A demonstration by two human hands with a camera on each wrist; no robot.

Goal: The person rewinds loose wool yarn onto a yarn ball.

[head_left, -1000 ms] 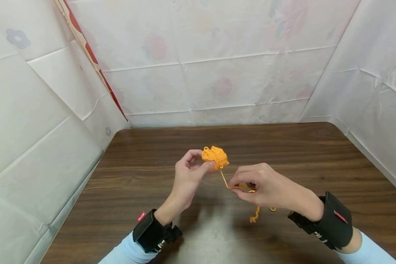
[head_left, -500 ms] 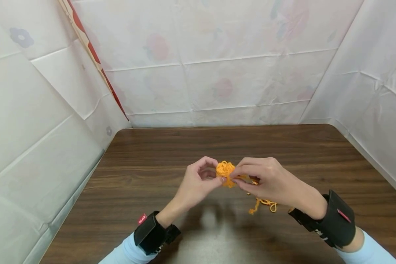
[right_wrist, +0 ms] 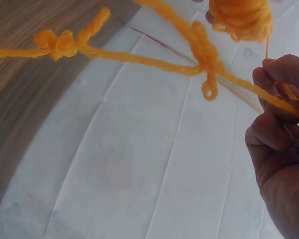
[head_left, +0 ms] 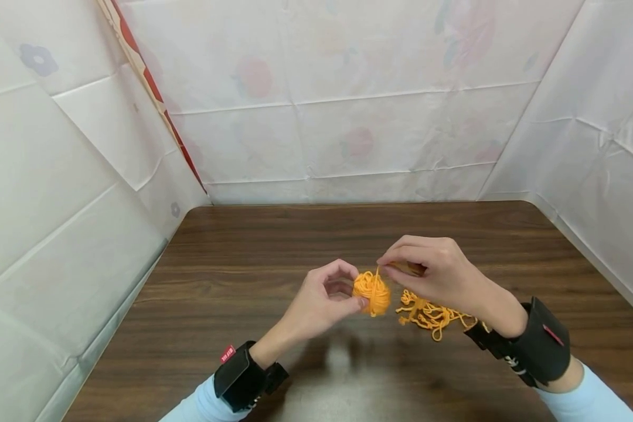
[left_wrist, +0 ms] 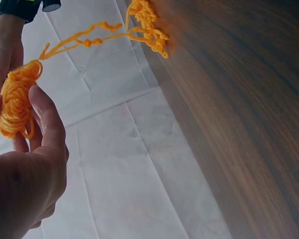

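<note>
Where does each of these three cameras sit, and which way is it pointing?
Head: on the head, looking forward and down at the table; both hands and sleeves show.
Left wrist: looks along the left hand at the yarn ball.
Right wrist: looks past the right hand up the strand.
All three share the yarn ball.

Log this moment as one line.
left hand: holds yarn ball | right hand: pinches yarn strand | loose yarn: on table

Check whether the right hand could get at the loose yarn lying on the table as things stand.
Probably yes: the loose yarn lies on the table just beneath the right hand, nothing between them. But its fingers already pinch a strand running to the yarn ball.
</note>
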